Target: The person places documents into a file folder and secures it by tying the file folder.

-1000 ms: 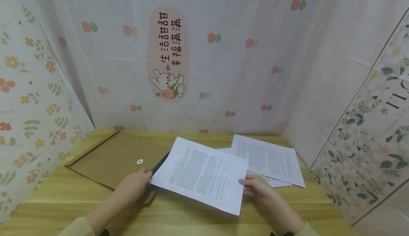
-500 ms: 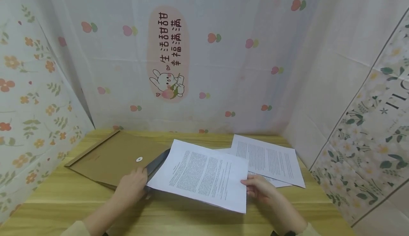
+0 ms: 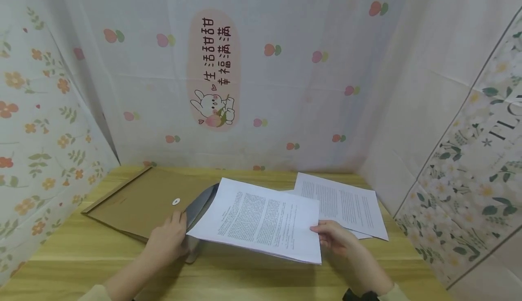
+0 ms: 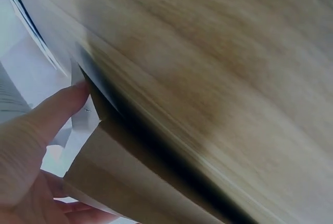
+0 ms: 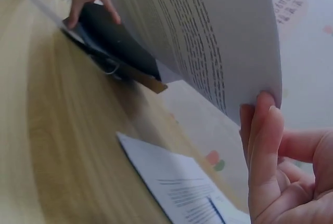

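A brown paper document envelope [image 3: 138, 203] with a white button [image 3: 176, 201] lies at the left, its mouth gaping to show the dark inside [image 3: 200, 206]. My left hand [image 3: 169, 235] grips the near part of that mouth; in the left wrist view the thumb [image 4: 65, 102] and the fingers are on either side of the brown edge [image 4: 125, 167]. At the right, my right hand [image 3: 336, 236] pinches several printed sheets [image 3: 261, 219] by their right edge, thumb on top. The sheets are raised at a tilt, and their left end overlaps the envelope's mouth in the head view.
More printed sheets [image 3: 346, 206] lie loosely overlapped on the wooden table [image 3: 244, 283] at the back right. Patterned cloth [image 3: 285, 88] hangs behind the table and along both sides.
The envelope's mouth has been spread wider, so more of its dark inside shows. The held sheets have shifted slightly right, and their near right corner has risen.
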Motion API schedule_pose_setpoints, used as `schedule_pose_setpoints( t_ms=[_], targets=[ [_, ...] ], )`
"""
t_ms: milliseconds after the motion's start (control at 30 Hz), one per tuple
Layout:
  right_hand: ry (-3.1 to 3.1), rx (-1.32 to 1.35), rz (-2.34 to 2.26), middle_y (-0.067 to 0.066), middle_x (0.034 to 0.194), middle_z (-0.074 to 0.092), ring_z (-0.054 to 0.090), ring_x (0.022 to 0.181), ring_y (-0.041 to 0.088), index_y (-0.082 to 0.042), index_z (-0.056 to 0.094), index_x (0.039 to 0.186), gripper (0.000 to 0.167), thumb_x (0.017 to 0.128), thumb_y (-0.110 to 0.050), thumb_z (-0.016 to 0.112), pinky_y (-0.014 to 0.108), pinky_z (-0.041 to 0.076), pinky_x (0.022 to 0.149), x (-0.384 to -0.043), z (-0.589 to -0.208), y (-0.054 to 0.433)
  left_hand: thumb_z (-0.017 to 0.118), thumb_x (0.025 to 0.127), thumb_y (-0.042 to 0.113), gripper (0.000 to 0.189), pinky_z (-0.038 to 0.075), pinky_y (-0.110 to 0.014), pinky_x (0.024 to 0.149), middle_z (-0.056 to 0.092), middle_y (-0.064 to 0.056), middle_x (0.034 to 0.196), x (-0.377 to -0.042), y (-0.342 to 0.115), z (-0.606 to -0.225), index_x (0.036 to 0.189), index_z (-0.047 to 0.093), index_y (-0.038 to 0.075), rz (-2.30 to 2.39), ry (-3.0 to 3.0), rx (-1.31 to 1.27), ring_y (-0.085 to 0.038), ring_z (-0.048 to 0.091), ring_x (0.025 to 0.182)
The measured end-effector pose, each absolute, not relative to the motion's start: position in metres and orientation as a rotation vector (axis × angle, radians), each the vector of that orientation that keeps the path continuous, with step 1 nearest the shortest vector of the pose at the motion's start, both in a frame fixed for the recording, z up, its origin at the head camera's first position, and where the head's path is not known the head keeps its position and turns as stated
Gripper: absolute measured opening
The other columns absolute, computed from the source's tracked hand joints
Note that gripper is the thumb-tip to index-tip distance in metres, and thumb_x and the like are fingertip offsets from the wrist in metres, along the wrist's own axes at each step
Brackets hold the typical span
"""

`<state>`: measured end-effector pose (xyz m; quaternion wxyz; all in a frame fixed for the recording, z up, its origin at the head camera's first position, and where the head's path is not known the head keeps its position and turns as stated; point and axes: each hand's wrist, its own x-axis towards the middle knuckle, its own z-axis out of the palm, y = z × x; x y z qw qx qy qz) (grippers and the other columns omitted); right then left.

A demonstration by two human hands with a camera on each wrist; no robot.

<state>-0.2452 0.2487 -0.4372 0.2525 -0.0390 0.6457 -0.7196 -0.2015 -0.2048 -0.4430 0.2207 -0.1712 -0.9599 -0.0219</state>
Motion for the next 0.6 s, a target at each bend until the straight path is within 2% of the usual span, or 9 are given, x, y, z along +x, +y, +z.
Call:
schedule_pose_setpoints(
  t_ms=[167,300,333,433,533,600],
  targets=[
    [1.686,-0.142,-1.991,0.009,0.097,0.071,0.070,0.085,0.017,-0.004,0.067,0.106,0.019,0.095,-0.005,0.051,0.026,0.055,0.073,-0.248,-0.433,0.252,0.093,0.047,0.029,0.092,0.049,-0.037,0.043,0.049,-0.019,0.100,-0.201,-0.203,-0.441,0.116,0.052,-0.016,-0.060,-2.693,-0.460,-0.033,0.056,0.083],
    [1.631,-0.133,-2.000,0.010,0.099,0.070,0.069,0.090,0.021,-0.003,0.067,0.106,0.019,0.095,-0.003,0.051,0.031,0.054,0.078,-0.250,-0.434,0.249,0.096,0.040,0.035,0.104,0.048,-0.036,0.042,0.049,-0.021,0.105,-0.200,-0.203,-0.441,0.119,0.051,-0.017,-0.044,-2.701,-0.462,-0.035,0.056,0.088],
    [1.626,-0.132,-2.001,0.011,0.100,0.070,0.069,0.091,0.021,-0.003,0.066,0.107,0.019,0.095,-0.002,0.051,0.031,0.054,0.079,-0.251,-0.435,0.247,0.096,0.039,0.035,0.105,0.048,-0.036,0.042,0.049,-0.020,0.104,-0.200,-0.203,-0.442,0.118,0.051,-0.017,-0.037,-2.685,-0.466,-0.035,0.056,0.088],
    [1.634,-0.135,-1.989,0.011,0.101,0.070,0.068,0.093,0.023,-0.001,0.064,0.112,0.021,0.095,-0.003,0.052,0.032,0.054,0.080,-0.253,-0.439,0.244,0.094,0.045,0.023,0.090,0.047,-0.036,0.039,0.049,-0.021,0.100,-0.200,-0.204,-0.444,0.115,0.054,-0.016,0.005,-2.598,-0.495,-0.034,0.056,0.083],
    [1.667,-0.135,-1.974,0.011,0.101,0.070,0.069,0.092,0.022,0.001,0.063,0.113,0.021,0.095,-0.004,0.053,0.031,0.054,0.080,-0.256,-0.441,0.239,0.092,0.046,0.015,0.082,0.047,-0.037,0.037,0.050,-0.021,0.098,-0.200,-0.205,-0.446,0.113,0.056,-0.016,0.031,-2.544,-0.520,-0.034,0.056,0.081],
    [1.706,-0.136,-1.953,0.011,0.100,0.070,0.069,0.092,0.021,0.002,0.063,0.114,0.022,0.095,-0.006,0.054,0.031,0.054,0.080,-0.259,-0.442,0.236,0.093,0.046,0.018,0.084,0.047,-0.036,0.038,0.050,-0.022,0.100,-0.199,-0.206,-0.446,0.114,0.056,-0.015,0.031,-2.552,-0.527,-0.034,0.057,0.083]
  ],
)
